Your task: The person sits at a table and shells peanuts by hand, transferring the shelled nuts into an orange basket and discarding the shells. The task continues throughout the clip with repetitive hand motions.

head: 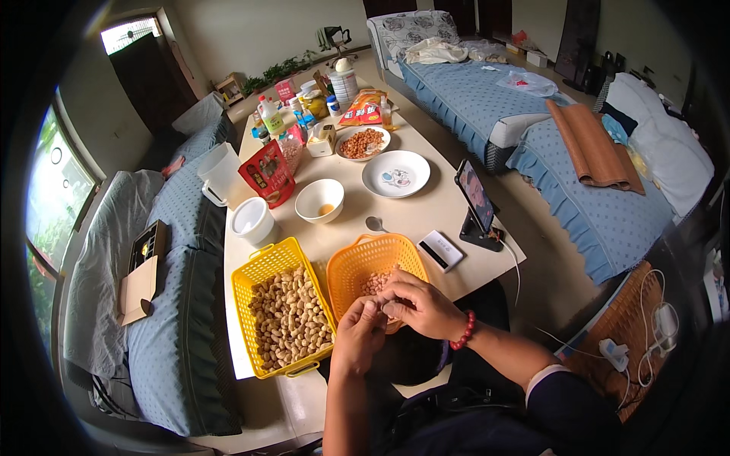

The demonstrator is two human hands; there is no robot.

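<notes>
My left hand (359,336) and my right hand (419,305) meet at the fingertips over the near edge of an orange perforated plastic basket (342,265). Thumbs and fingers are pinched close together, and whatever sits between them is hidden. Inside the orange basket lie shelled pink peanut kernels (373,282), partly covered by my right hand. A red bead bracelet (469,330) circles my right wrist. Left of my hands, a yellow perforated basket (244,319) holds a heap of unshelled peanuts (291,313).
Beyond the baskets stand a lidded white tub (251,219), a white bowl (319,191) with yellowish liquid, a red pouch (268,174) and a plate (396,171). To the right are a spoon (374,224), a white device (440,251) and a propped phone (476,194) with a cable.
</notes>
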